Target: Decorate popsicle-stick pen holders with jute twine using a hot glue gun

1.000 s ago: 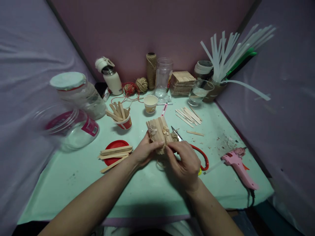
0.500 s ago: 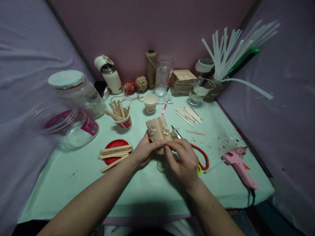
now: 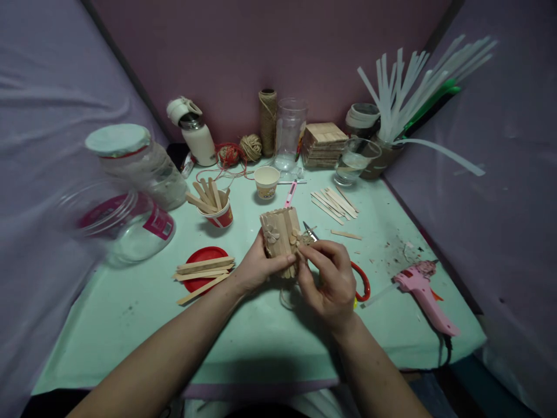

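My left hand [image 3: 255,264] is closed around a small craft-stick box [image 3: 281,226], its thumb lying across the lower front. Two small wooden flowers decorate the front: a left flower [image 3: 272,233] and a right flower [image 3: 295,237]. At the box's right edge, just below the right flower, the thumb and index finger of my right hand [image 3: 328,284] are pinched together. Whatever sits between these fingertips is too small to make out. A loop of twine [image 3: 286,298] shows under the box. Scissors with a red handle [image 3: 362,281] lie partly hidden behind my right hand.
A pink glue gun [image 3: 422,290] lies at the right. Craft sticks [image 3: 204,270] rest on a red lid at the left, near a paper cup of sticks [image 3: 221,217]. Loose sticks [image 3: 333,203], twine, jars and a glass [image 3: 348,168] stand farther back.
My right hand has moved slightly right and up along the box's edge, toward the right flower. The box has shifted a little and turned; my left thumb has slid slightly lower.
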Demonstrator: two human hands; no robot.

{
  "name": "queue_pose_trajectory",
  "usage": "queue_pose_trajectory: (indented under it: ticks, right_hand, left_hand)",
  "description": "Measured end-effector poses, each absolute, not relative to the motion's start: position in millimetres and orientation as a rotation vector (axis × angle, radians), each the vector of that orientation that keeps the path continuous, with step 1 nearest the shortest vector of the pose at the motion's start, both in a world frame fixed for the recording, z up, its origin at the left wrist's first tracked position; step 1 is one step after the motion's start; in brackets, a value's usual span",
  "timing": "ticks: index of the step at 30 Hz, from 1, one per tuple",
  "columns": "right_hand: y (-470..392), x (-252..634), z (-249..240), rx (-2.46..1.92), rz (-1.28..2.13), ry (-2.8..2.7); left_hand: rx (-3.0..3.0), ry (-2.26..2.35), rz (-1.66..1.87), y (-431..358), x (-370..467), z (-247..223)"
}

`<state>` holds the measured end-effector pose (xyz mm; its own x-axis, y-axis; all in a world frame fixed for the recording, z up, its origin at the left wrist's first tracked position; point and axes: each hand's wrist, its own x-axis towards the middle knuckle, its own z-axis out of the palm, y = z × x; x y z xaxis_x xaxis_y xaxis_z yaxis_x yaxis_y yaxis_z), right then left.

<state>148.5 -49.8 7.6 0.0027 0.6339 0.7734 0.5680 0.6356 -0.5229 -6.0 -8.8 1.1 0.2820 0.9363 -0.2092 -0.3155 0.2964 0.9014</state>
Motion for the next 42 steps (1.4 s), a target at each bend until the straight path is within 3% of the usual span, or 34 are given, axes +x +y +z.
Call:
queue_pose_trajectory:
  ticks: [14,35,42]
  right_hand:
    - [-49,151,7,-1.05,0.04,-1.798]
    - [-81,194,14,-1.26,0.074,-1.388]
    - [-92,235,22,-1.504,-0.15,-1.374]
  left_hand:
    - [0.93,0.917,1.004,-9,-7,0]
    - [0.562,0.785,0.934,-5,-8,11]
    - [0.556,0.828,0.917,-5,-6,16]
